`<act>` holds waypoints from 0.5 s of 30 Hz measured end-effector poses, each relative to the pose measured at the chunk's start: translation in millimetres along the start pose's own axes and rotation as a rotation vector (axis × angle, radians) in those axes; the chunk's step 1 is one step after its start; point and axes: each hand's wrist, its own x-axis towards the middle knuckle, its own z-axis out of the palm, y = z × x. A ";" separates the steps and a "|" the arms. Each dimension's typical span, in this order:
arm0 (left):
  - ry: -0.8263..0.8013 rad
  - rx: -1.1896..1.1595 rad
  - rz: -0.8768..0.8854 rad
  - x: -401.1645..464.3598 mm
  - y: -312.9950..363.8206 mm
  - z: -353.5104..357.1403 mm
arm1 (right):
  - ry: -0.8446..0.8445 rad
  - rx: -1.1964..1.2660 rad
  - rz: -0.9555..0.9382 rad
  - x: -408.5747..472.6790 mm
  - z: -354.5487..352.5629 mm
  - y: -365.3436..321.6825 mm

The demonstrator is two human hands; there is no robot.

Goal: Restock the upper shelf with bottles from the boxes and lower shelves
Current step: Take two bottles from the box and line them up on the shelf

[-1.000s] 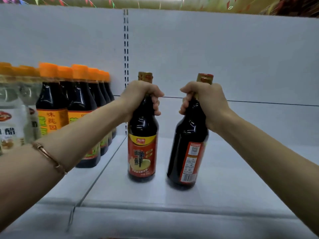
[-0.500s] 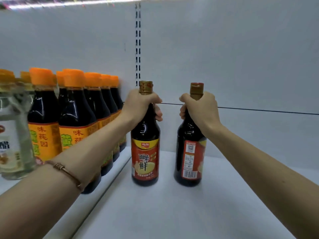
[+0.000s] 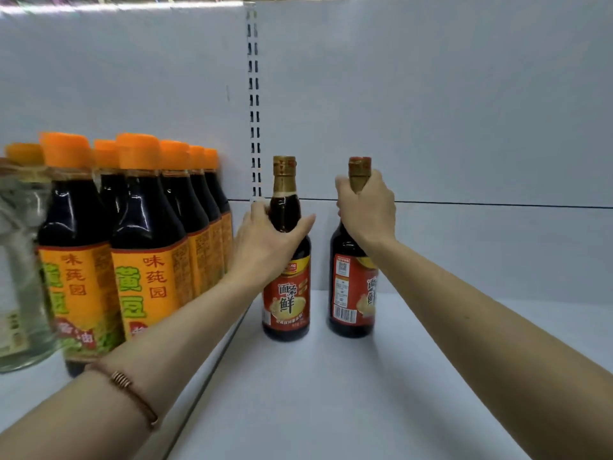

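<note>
R hand (image 3: 366, 207) is wrapped round the neck of the right-hand bottle (image 3: 351, 287), fingers curled tight just under its red-gold cap; bottle stands upright on the white shelf (image 3: 331, 393), body hanging straight below the fist. L hand (image 3: 265, 240) sits lower on the left-hand bottle (image 3: 287, 293), at the shoulder: thumb out to the R side of the glass, fingers round the L side, a loose cupping hold w/ the neck & cap sticking up clear above it. The two bottles stand side by side, apart, near the back panel (image 3: 431, 94), just R of the slotted upright (image 3: 253, 111).

Hidden/unclear: fingertips of both hands are behind the glass, so how firmly the L one bears can't be told. R forearm covers part of the R bottle's label. Small print on labels is unreadable.

To the L of the L hand, touching nothing of it, rows of orange-capped bottles (image 3: 146, 254) w/ orange-yellow labels; further L a clear bottle (image 3: 20, 277), blurred & cut by the frame edge. A thin coppery bracelet (image 3: 132, 393) is on the L wrist.

Both held bottles: dark glossy glass, round body tapering to a slim neck, foil-like gold neck wrap, red label w/ yellow band. Shelf & panel are smooth matte white metal.
</note>
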 end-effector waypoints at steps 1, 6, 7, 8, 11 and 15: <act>-0.013 0.054 -0.033 -2.0 -1.2 -1.0 | -0.003 -0.033 0.008 0.0 0.8 -1.6; -0.215 0.124 -0.030 -39.4 -24.9 -10.5 | -0.170 0.018 0.053 -16.4 -9.2 -1.1; -0.237 0.075 -0.043 -42.5 -28.4 -13.5 | -0.230 0.032 0.073 -25.2 -12.1 5.8; -0.242 0.025 -0.071 -43.2 -29.8 -16.3 | -0.282 0.045 0.098 -34.6 -14.6 14.3; -0.251 -0.023 -0.145 -42.2 -31.3 -17.7 | -0.385 0.141 0.221 -49.3 -20.2 28.1; -0.251 -0.011 -0.154 -40.1 -37.5 -10.7 | -0.647 0.067 0.251 -42.7 -30.3 23.4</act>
